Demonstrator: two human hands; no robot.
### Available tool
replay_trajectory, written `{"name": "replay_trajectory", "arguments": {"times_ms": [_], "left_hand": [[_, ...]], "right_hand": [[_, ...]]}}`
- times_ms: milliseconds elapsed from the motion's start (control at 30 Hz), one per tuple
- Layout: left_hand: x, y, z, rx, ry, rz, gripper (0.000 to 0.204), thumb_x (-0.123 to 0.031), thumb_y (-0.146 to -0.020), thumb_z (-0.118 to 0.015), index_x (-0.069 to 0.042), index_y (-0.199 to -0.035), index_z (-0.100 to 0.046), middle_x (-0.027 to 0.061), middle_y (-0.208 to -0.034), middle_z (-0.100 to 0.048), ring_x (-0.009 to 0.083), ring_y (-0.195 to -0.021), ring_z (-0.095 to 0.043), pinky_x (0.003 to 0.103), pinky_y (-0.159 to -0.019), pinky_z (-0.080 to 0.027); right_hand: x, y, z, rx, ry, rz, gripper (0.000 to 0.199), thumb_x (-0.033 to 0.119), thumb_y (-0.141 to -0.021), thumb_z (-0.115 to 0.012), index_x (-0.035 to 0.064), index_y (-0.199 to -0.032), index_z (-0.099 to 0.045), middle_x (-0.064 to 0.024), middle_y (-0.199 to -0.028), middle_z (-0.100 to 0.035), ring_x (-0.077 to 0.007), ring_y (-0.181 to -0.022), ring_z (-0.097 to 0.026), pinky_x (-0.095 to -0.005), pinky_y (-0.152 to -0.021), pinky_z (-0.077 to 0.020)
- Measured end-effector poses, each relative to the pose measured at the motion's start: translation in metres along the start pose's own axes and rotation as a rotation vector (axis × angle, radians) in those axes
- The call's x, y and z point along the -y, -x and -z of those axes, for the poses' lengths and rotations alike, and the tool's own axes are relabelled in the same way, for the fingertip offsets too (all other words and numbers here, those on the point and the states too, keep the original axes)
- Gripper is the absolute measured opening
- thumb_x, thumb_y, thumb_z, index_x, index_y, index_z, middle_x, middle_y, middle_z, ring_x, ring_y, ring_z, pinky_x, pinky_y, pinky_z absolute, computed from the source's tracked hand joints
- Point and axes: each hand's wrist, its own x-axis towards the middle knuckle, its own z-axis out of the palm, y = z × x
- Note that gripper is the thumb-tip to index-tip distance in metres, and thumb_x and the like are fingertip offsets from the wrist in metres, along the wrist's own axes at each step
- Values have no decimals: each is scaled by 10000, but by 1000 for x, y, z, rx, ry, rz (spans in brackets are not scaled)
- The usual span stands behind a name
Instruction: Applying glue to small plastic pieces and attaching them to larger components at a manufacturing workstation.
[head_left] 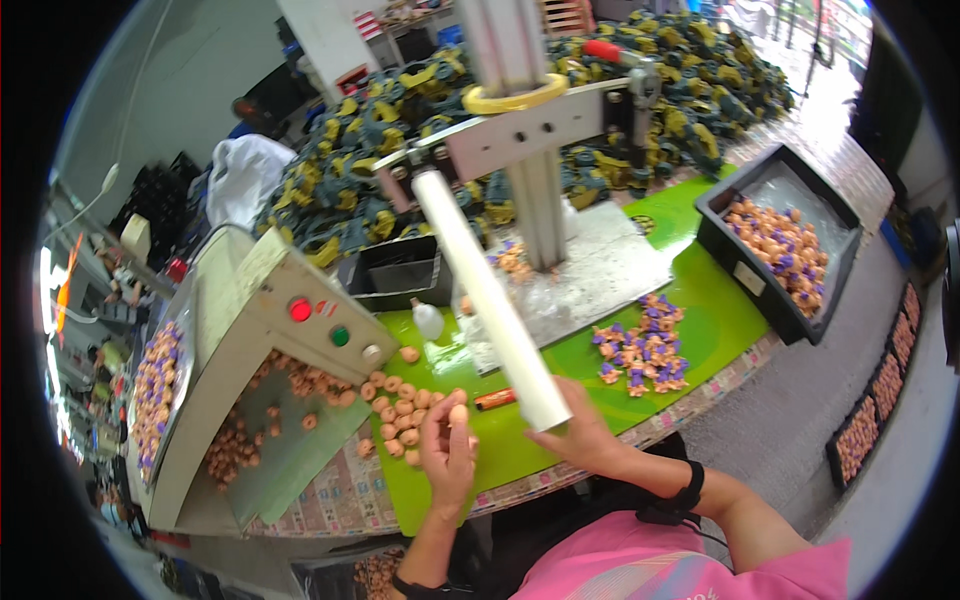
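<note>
A green worktop (700,330) carries a press column at its back edge and a black tray (745,262) at its right corner; the right hand (585,435) grips a long white lever (480,300), fingers wrapped around it — likely for pulling; the left hand (447,450) pinches a small tan piece (458,413) in its fingertips above the loose pile (400,405) at the near left edge.

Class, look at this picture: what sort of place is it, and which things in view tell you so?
Probably a small toy-assembly workshop: a press with red and green buttons, a bin of small figures, and a big heap of parts behind.
</note>
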Motion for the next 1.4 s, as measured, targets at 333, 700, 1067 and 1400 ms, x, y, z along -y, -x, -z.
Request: {"name": "replay_trajectory", "arguments": {"times_ms": [333,700,1067,1400], "left_hand": [[-3,40,-10,-9,1483,933,346,-120,-953,-519,-26,-1285,-490,134,-1101,-572,157,-845,-512,231,-568,-432],[-1,44,-18,136,1228,883,301,-124,-961,-550,-70,-1256,-528,71,-1151,-585,101,-868,-563,199,-578,-436],[13,50,-26,232,1072,785,271,-170,-979,-534,-79,-1234,-553,55,-924,-616,36,-512,-434,165,-417,-327],[10,48,-26,213,1004,800,278,-197,-988,-520,-72,-1234,-551,63,-811,-592,43,-454,-386,172,-416,-326]], "right_hand": [[-6,4,10,134,-126,-176,376,26,-766,-716,53,-1109,-564,-110,-1002,-602,-279,-991,-542,-367,-854,-436],[34,22,59,216,-24,-67,546,118,-714,-822,24,-1187,-567,-145,-1085,-592,-250,-956,-614,-324,-797,-497],[22,30,55,12,-77,-20,444,130,-635,-886,53,-956,-589,-56,-793,-592,-172,-710,-579,-288,-635,-457],[26,29,52,-26,-77,-11,373,119,-640,-872,58,-919,-633,-62,-774,-598,-190,-675,-576,-301,-600,-445]]}}
